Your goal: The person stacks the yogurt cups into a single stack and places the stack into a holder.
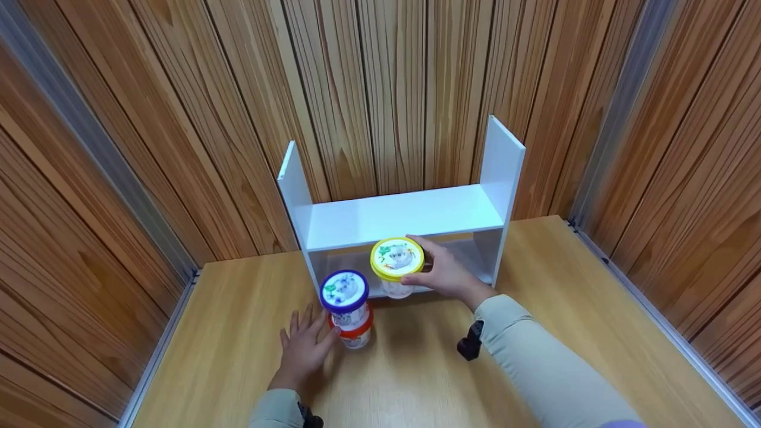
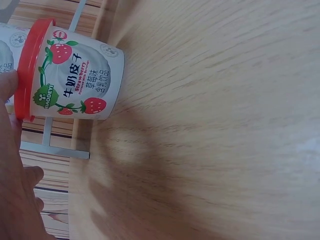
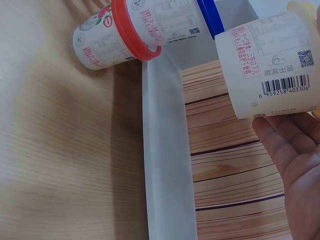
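Note:
My right hand [image 1: 447,274] grips a white milk-drink cup with a yellow lid [image 1: 397,259] from its right side, raised above the table in front of the shelf. In the right wrist view, that cup [image 3: 265,65] shows its barcode, fingers against its side. Left of it, a blue-lidded cup [image 1: 345,292] is stacked upright on a red-lidded strawberry cup [image 1: 357,341], which stands on the table. My left hand [image 1: 303,349] is beside this stack, fingers spread and thumb at the red lid. The strawberry label faces the left wrist view.
A white two-level shelf [image 1: 404,214] with tall side panels stands at the back of the wooden table [image 1: 226,345], close behind the cups. Wood-panelled walls [image 1: 392,89] enclose the back and both sides, with metal rails along the table's side edges.

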Tool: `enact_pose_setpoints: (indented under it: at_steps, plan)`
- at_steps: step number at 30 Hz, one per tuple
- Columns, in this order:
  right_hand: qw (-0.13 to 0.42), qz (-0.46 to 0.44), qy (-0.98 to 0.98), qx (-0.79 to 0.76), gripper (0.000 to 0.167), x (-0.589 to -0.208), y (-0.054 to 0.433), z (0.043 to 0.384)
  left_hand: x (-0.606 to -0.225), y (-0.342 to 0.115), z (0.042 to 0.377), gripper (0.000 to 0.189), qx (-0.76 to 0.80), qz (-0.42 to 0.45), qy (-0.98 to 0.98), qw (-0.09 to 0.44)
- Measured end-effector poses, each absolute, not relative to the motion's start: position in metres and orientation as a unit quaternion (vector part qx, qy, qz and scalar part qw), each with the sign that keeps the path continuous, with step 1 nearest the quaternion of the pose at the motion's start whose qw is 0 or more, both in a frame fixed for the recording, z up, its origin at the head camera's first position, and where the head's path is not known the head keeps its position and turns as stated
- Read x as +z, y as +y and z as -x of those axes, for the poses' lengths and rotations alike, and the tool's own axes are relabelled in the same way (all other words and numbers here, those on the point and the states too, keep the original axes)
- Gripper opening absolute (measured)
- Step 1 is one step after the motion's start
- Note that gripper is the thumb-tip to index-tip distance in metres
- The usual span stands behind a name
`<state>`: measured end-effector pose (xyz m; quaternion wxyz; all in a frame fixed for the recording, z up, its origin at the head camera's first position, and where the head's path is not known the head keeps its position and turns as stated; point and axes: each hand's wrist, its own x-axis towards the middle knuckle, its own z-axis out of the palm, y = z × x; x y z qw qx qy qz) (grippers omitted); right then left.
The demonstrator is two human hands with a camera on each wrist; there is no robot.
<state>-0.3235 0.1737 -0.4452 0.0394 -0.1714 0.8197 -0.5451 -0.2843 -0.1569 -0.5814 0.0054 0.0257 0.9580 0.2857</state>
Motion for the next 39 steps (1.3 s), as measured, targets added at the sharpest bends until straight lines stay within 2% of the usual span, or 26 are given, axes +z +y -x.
enact_pose_setpoints:
  at_steps: [39]
  plan:
    - [0.042, 0.168, 0.825, -0.538, 0.099, -0.435, 0.153, 0.326, -0.578, -0.156, 0.28, 0.085, 0.29, -0.026, 0.957, 0.012]
